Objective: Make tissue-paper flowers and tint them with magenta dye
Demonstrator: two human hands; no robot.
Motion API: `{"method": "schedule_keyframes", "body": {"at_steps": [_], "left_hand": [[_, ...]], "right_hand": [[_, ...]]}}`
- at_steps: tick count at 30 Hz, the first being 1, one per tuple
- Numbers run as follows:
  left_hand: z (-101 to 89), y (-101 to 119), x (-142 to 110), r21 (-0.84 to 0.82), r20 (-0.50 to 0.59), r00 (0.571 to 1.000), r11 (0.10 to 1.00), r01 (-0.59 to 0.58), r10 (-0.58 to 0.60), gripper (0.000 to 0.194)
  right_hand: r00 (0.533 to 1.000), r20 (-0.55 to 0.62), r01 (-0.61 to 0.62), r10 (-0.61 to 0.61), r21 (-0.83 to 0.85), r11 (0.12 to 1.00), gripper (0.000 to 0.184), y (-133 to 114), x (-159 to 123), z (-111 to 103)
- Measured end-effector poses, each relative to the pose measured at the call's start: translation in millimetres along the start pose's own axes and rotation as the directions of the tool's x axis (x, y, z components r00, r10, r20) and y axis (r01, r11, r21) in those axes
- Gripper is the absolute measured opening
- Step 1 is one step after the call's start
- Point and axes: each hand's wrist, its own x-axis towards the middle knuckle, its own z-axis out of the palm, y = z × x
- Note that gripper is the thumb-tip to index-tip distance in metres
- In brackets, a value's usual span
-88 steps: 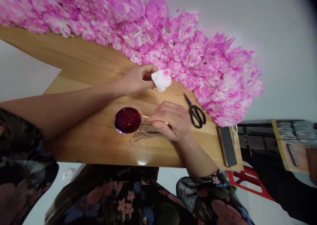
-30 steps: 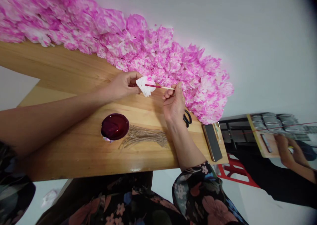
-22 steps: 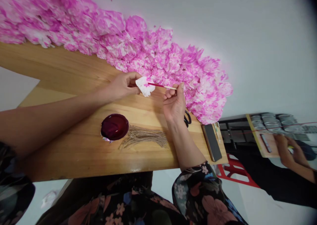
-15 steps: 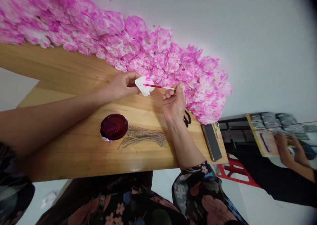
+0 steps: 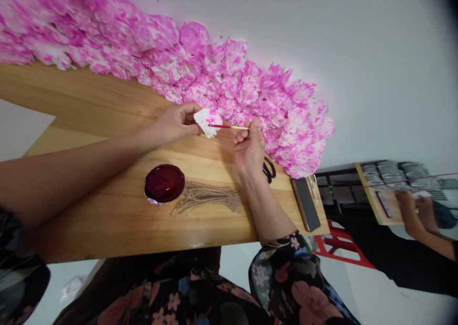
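Observation:
My left hand [image 5: 186, 120] pinches the edge of a small white paper flower [image 5: 203, 120] that carries pink marks. In my right hand [image 5: 248, 141] is a thin stick [image 5: 238, 127], pale at the held end and dark red along the part over the flower. Its tip lies against or just over the white surface; I cannot tell which. Below my left hand stands a round dish of dark red liquid [image 5: 164, 183]. Beside that dish, a bundle of thin brown twine-like strands [image 5: 209, 196] lies on the wooden table [image 5: 118, 229].
A long heap of pink and white paper flowers [image 5: 229, 72] lines the table's back edge. Black-handled scissors [image 5: 269, 170] and a phone [image 5: 306, 204] lie to the right. Farther right, another person's hands [image 5: 417, 213] are at a second table, near a red stool [image 5: 338, 244].
The stick's tip has shifted slightly left and down on the white flower, with my right hand moving a little left. More pink shows on the flower. The other person's hands have moved.

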Motion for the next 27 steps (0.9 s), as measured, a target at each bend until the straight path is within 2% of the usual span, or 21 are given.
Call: {"method": "schedule_keyframes", "body": {"at_steps": [10,17,27], "left_hand": [[-2.0,-5.6,2.7,-0.021,0.024,1.000,1.000,-0.019,0.020,0.041],[0.0,1.5,-0.2,-0.009,0.004,1.000,1.000,-0.006,0.006,0.045],[-1.9,-5.2,1.7,-0.037,0.007,1.000,0.999,-0.005,0.005,0.048]], "right_hand": [[0.999,0.004,0.037,-0.038,0.085,0.996,0.047,-1.3,3.0,-0.9],[0.996,-0.001,0.094,-0.094,0.036,0.995,0.052,-4.1,-0.4,1.0],[0.986,-0.028,0.164,-0.167,-0.091,0.982,0.048,-2.9,-3.1,2.2]]}}
